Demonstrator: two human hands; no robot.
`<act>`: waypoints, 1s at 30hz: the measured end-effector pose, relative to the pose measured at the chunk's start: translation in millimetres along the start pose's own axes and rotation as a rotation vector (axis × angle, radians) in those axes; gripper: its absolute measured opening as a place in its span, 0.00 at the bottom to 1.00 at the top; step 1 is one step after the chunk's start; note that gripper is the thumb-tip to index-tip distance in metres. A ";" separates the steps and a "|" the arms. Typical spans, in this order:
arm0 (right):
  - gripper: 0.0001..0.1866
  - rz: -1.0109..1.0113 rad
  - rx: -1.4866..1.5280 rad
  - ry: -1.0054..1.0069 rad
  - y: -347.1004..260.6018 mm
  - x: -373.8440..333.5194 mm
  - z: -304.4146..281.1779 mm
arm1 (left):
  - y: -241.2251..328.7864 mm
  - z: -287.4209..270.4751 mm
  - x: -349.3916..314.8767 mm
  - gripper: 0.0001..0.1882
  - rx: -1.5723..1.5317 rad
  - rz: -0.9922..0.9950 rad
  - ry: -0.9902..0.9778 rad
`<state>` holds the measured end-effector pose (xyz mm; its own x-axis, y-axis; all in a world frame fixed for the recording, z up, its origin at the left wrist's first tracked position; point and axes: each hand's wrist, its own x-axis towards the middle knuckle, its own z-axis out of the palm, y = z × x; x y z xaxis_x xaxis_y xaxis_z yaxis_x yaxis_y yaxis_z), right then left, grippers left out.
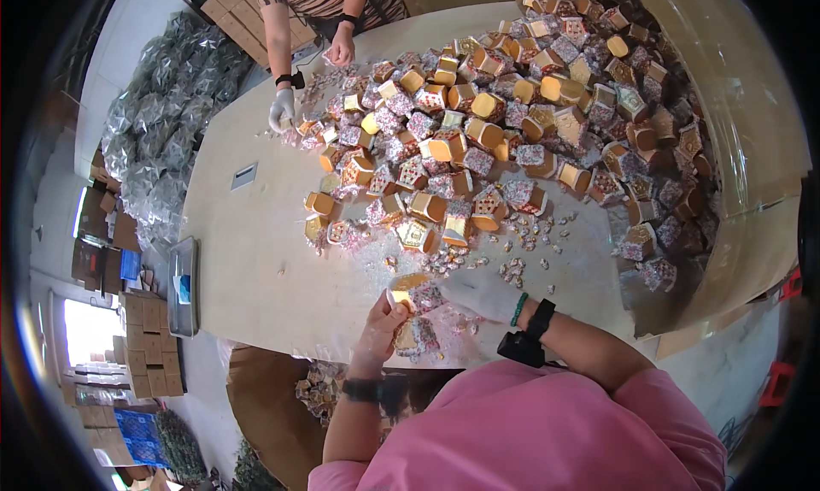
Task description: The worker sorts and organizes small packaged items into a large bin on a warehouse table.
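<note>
My left hand (378, 327), bare, grips a small toy house (410, 291) with a tan base and a speckled pink-and-white roof, just above the table's near edge. Close against that house, my right hand (480, 294) in a white glove has its fingers drawn together; what they pinch, if anything, is hidden. Another speckled house (416, 337) shows below my left fingers, beside crinkled clear plastic. Small wrapped-looking bits (512, 269) lie scattered to the right of my right hand and beyond it.
A large heap of similar toy houses (444, 149) covers the table's middle and right, against a cardboard wall (726, 106). Across the table (248, 260), a co-worker's gloved hand (282, 111) and bare hand (342, 47) work. A metal tray (183, 311) stands left; an open carton (265, 405) sits below.
</note>
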<state>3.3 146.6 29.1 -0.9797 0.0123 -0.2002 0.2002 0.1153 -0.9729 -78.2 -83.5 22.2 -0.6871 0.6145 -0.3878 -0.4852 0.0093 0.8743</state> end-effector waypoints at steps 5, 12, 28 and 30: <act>0.17 0.184 0.157 -0.238 -11.6 -16.4 -10.7 | 22.5 9.8 -12.7 0.26 0.024 -0.082 -0.126; 0.20 0.258 0.266 -0.233 -19.3 -31.3 -13.5 | 20.3 20.4 -5.1 0.24 0.116 -0.264 -0.125; 0.11 -0.090 0.570 0.043 -9.4 -23.0 -27.1 | -21.1 70.7 22.5 0.29 -0.702 -0.103 -0.005; 0.13 -0.206 0.333 -0.024 15.3 -21.9 -30.2 | -18.7 62.6 23.0 0.30 -0.637 -0.030 0.029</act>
<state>27.5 178.1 22.1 -1.0000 -0.0008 0.0040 -0.0037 -0.2161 -0.9764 -51.1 -20.1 15.2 -0.6784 0.5995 -0.4247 -0.7246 -0.4502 0.5218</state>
